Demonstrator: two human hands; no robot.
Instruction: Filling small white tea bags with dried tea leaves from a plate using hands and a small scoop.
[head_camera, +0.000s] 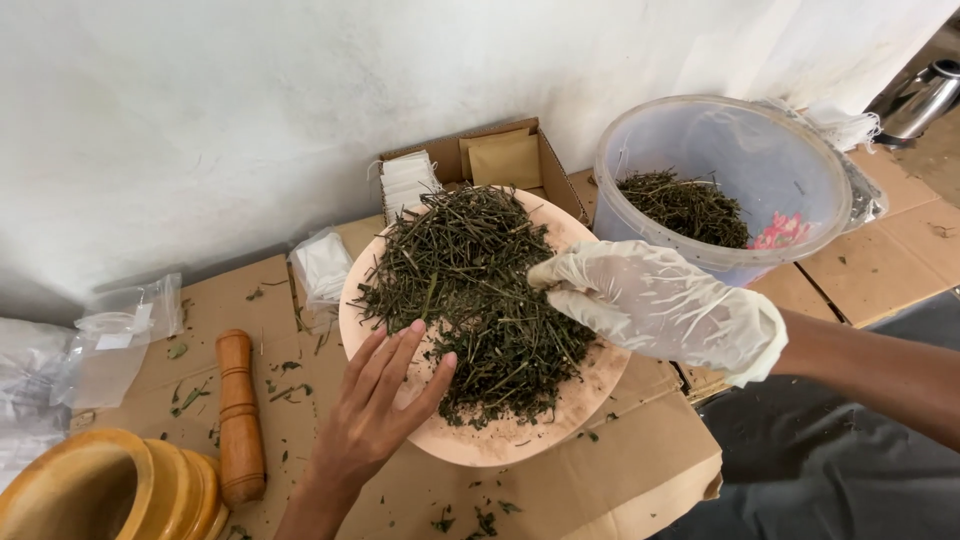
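A white plastered wall (200, 120) backed a surface (620, 480) covered in flattened brown cardboard, scattered with bits of leaf. On it sat a round pale-pink plate (500, 440) piled with dried dark-green herb stems (480, 290). The left hand (375, 410), bare, lay with fingers spread and flat on the plate's near-left rim, its fingertips touching the edge of the pile. The right hand (660, 305), in a thin translucent glove, reached over from the right with fingers drawn together, pinching at stems on the pile's right side.

The stems looked light, dry and brittle, likely to crumble or spill if squeezed; a loose pinch or a scoop from under the heap would suit them, with the plate held at its rim.

Behind stood a clear plastic bucket (720, 140) holding more of the stems, and an open cardboard box (470, 165) of white sachets. At left lay a wooden pestle (238, 415) beside a wooden mortar (90, 495).
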